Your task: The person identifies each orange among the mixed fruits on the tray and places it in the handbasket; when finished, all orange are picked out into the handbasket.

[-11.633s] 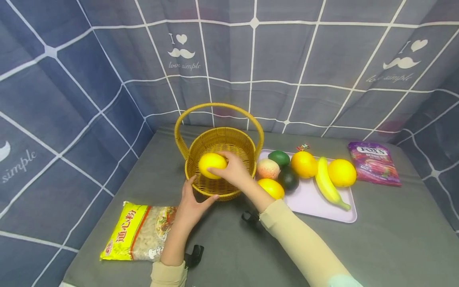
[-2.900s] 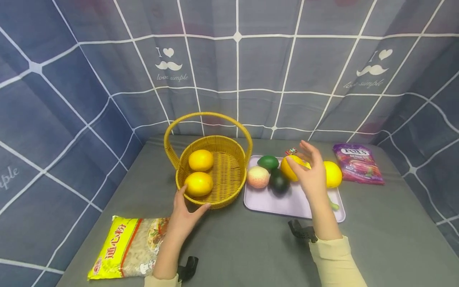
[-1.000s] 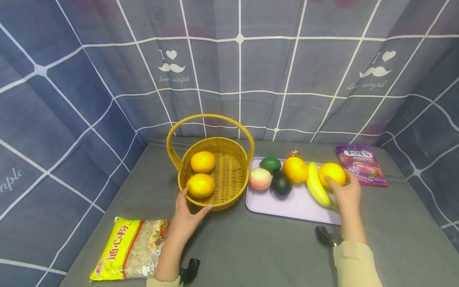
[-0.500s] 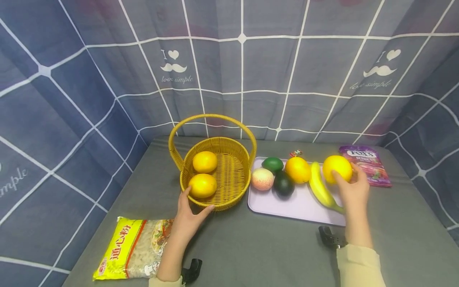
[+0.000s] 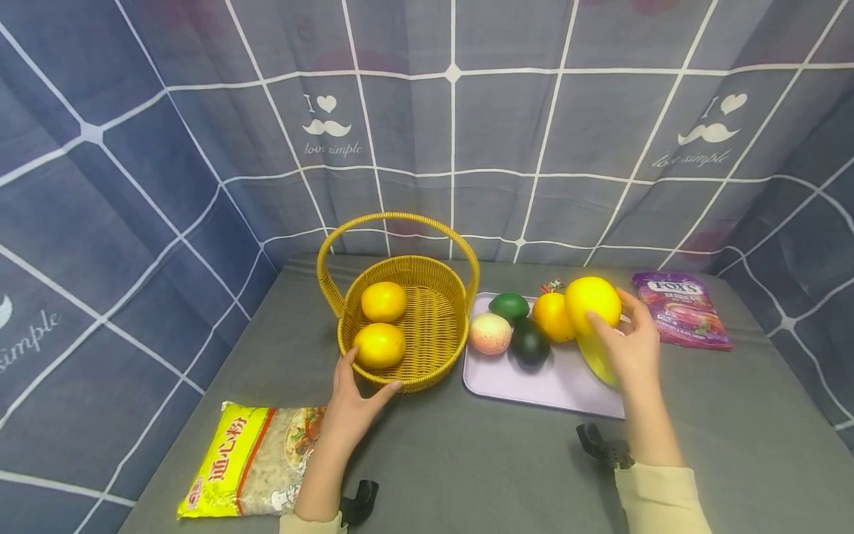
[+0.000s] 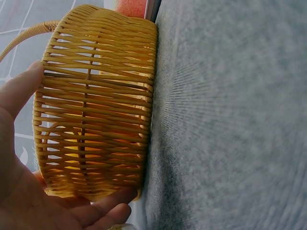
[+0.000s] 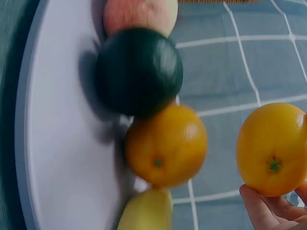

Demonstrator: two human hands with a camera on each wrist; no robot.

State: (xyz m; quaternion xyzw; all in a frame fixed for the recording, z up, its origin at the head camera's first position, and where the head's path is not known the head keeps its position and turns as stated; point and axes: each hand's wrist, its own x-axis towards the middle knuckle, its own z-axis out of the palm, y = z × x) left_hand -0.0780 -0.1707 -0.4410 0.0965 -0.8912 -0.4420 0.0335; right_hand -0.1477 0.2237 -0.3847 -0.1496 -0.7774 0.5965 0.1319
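Now your right hand [image 5: 634, 341] grips one orange [image 5: 592, 302]; your left hand [image 5: 352, 409], spread wide, touches one basket [image 5: 434, 319] holding two yellow fruits [image 5: 382, 346].

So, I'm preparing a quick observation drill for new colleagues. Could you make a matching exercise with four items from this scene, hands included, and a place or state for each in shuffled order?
Column one
1. Left hand
2. Right hand
3. Banana
4. Purple bag

Column two
A. On the tray, partly hidden in the head view
B. To the right of the tray
C. Holding the side of the basket
D. Holding an orange clear of the tray

Right pairs: 1-C, 2-D, 3-A, 4-B
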